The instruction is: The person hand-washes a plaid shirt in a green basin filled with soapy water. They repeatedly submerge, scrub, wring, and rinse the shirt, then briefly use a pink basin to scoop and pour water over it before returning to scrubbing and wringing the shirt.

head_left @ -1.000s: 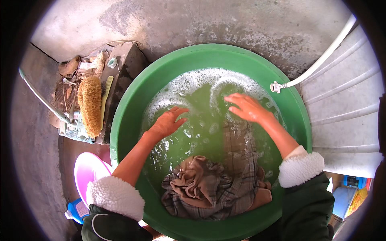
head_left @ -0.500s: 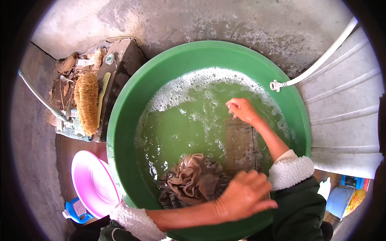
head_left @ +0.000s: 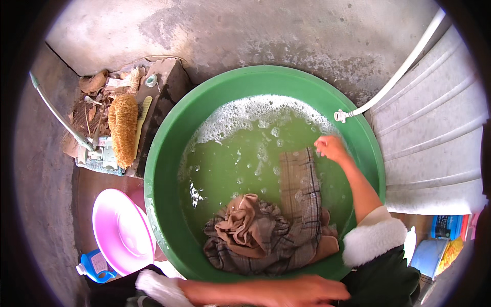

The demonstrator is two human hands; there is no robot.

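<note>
A big green tub (head_left: 166, 143) holds greenish, sudsy water. A wet brown plaid cloth (head_left: 296, 176) lies in it, bunched at the near side, with a flat strip reaching toward the far side. On the bunch sits a crumpled plain tan part (head_left: 240, 225). My right hand (head_left: 331, 148) hovers over the water just right of the strip's far corner, fingers curled in, with nothing visible in them. Low across the tub's near rim stretches my left arm, its hand (head_left: 322, 289) beside my right sleeve (head_left: 376, 236). Motion smears the left hand's fingers.
A white hose (head_left: 394, 87) hangs over the tub's right rim. Left of the tub stand a pink basin (head_left: 123, 230) and a blue jug (head_left: 95, 266). A fibrous loofah (head_left: 123, 130) and a yellow comb (head_left: 143, 120) lie on a ledge at the far left.
My left hand has pulled back toward me from over the cloth. My right hand has shifted right, off the strip. More of the plaid cloth now shows, and the view has moved slightly.
</note>
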